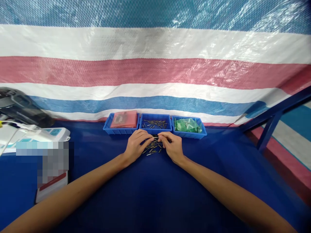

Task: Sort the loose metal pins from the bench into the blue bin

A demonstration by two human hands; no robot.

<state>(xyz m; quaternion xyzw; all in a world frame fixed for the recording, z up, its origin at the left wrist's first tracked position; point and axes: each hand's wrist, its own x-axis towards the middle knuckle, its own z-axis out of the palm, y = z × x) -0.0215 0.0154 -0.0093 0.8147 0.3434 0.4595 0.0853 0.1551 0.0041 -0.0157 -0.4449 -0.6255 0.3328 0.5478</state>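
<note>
Over a loose pile of thin metal rods [152, 149], dark and brass-toned like small bits, my two hands meet with their fingertips close together. My left hand [136, 145] is closed in a pinch at the pile's upper left. From the other side my right hand [173, 147] pinches too, thumb against fingers. One thin rod seems to span between the two pinches, though the fingers partly cover it. Just behind the hands stands a blue bin [155, 131] with more of the same rods [156, 124] inside.
A left-hand blue bin [121, 130] holds red flat packets [124, 119]; a right-hand one [190, 134] holds green plastic bags [187, 124]. Power strips [57, 132], a dark appliance [21, 106] and a phone-like object [53, 187] lie left. A blue metal frame [267, 129] borders the right.
</note>
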